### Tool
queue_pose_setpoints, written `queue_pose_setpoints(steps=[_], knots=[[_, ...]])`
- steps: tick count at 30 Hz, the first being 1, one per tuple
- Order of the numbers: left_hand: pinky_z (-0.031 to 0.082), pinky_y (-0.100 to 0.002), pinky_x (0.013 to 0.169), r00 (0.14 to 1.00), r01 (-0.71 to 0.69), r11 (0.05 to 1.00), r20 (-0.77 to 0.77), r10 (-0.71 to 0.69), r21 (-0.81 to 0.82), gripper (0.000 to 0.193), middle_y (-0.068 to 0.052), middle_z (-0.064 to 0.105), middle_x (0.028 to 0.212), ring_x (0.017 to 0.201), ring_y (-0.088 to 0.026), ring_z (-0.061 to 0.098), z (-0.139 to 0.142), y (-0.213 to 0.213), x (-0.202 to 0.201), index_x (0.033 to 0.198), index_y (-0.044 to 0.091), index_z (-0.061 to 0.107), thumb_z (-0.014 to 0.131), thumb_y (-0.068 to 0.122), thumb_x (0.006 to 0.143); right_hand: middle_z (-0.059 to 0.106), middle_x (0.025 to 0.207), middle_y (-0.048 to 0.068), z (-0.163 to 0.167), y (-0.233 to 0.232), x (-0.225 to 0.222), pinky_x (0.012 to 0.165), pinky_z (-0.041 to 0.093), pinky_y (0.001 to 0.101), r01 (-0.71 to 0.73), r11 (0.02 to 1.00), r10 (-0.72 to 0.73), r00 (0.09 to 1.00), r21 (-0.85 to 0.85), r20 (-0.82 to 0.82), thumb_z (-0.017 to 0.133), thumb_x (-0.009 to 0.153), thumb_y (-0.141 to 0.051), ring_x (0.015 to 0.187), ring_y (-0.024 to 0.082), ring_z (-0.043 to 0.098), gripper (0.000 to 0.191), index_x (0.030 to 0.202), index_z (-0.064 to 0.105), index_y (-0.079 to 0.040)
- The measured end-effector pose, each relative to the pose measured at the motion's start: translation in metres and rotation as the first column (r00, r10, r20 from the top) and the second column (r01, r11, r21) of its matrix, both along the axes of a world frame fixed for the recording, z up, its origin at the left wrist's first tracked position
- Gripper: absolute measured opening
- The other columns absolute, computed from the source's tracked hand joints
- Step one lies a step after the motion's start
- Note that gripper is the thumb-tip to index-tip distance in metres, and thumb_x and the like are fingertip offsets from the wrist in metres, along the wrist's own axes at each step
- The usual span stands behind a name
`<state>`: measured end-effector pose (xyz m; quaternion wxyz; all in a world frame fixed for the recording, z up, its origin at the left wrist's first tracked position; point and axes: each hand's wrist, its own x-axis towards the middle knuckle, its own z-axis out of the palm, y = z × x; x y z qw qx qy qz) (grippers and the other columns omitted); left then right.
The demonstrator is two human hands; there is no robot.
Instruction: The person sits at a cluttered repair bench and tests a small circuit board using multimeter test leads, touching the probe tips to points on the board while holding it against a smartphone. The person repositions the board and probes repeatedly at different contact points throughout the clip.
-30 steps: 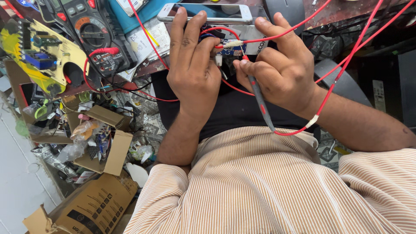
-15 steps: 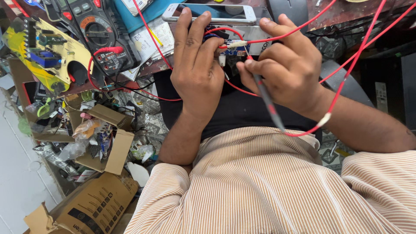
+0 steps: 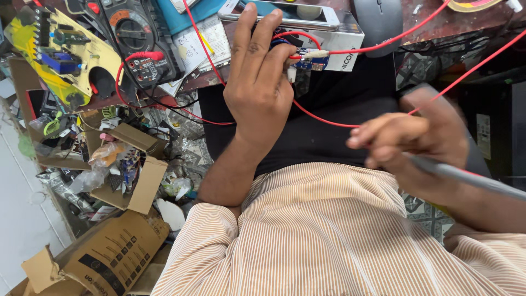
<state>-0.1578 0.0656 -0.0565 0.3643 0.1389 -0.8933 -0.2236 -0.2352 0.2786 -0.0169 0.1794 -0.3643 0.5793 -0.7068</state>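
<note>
My left hand [image 3: 257, 93] reaches up to the desk edge and grips a small blue circuit board [image 3: 310, 62] with red wires [image 3: 323, 118] attached. Lower to the right, my right hand [image 3: 411, 140] is blurred and apart from the board. It is closed around a grey pen-shaped tool [image 3: 466, 175] that points down to the right, and a red wire runs past it. A black cloth [image 3: 339, 98] lies under both hands, above my striped shirt.
On the desk are a multimeter [image 3: 137, 44], a yellow circuit board [image 3: 55, 49], a phone [image 3: 290, 13] on a white box [image 3: 345, 38], and a grey mouse [image 3: 378, 19]. On the floor to the left are open cardboard boxes [image 3: 129, 175] with scrap parts and a flattened carton [image 3: 104, 257].
My right hand has pulled away from the blue board, down and to the right, taking the grey tool with it. My left hand still holds the board.
</note>
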Motion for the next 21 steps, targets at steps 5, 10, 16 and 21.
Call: queue_pose_setpoints(steps=[5, 10, 16, 21], knots=[[0.056, -0.035, 0.107, 1.000, -0.023, 1.000, -0.001, 0.023, -0.004, 0.014, -0.007, 0.065, 0.140, 0.141, -0.031, 0.053, 0.000, 0.001, -0.003, 0.100, 0.004, 0.071, 0.076, -0.008, 0.095, 0.062, 0.080, 0.008, -0.021, 0.023, -0.020, 0.077, 0.055, 0.0376, 0.180, 0.972, -0.067, 0.830, -0.153, 0.554, 0.056, 0.098, -0.038, 0.080, 0.026, 0.060, 0.033, 0.099, 0.071, -0.008], [0.056, -0.039, 0.106, 1.000, -0.016, 1.000, -0.002, 0.016, -0.006, 0.015, -0.008, 0.065, 0.136, 0.141, -0.034, 0.053, -0.001, 0.004, -0.003, 0.096, 0.002, 0.071, 0.075, -0.010, 0.089, 0.059, 0.078, 0.008, -0.038, 0.041, -0.032, 0.074, 0.052, 0.0354, 0.091, 0.966, 0.115, 0.688, -0.243, 0.717, 0.046, 0.104, -0.042, 0.075, 0.022, 0.056, 0.041, 0.107, 0.071, -0.009], [0.055, -0.036, 0.111, 1.000, 0.001, 0.999, -0.006, 0.000, 0.040, 0.017, -0.007, 0.063, 0.143, 0.142, -0.031, 0.051, -0.004, 0.004, -0.005, 0.102, 0.003, 0.071, 0.076, -0.011, 0.093, 0.056, 0.076, 0.007, -0.049, 0.051, -0.038, 0.070, 0.048, 0.0327, -0.045, 0.953, 0.268, 0.583, -0.299, 0.767, 0.033, 0.111, -0.047, 0.070, 0.018, 0.050, 0.052, 0.117, 0.071, -0.011], [0.055, -0.036, 0.112, 1.000, 0.002, 0.999, 0.009, -0.002, 0.042, 0.017, -0.007, 0.064, 0.143, 0.142, -0.031, 0.051, -0.004, 0.004, -0.006, 0.102, 0.002, 0.071, 0.077, -0.012, 0.094, 0.054, 0.070, 0.006, -0.055, 0.067, -0.047, 0.064, 0.044, 0.0289, -0.201, 0.833, 0.544, 0.466, -0.515, 0.698, 0.026, 0.119, -0.050, 0.064, 0.015, 0.045, 0.066, 0.116, 0.075, -0.006]])
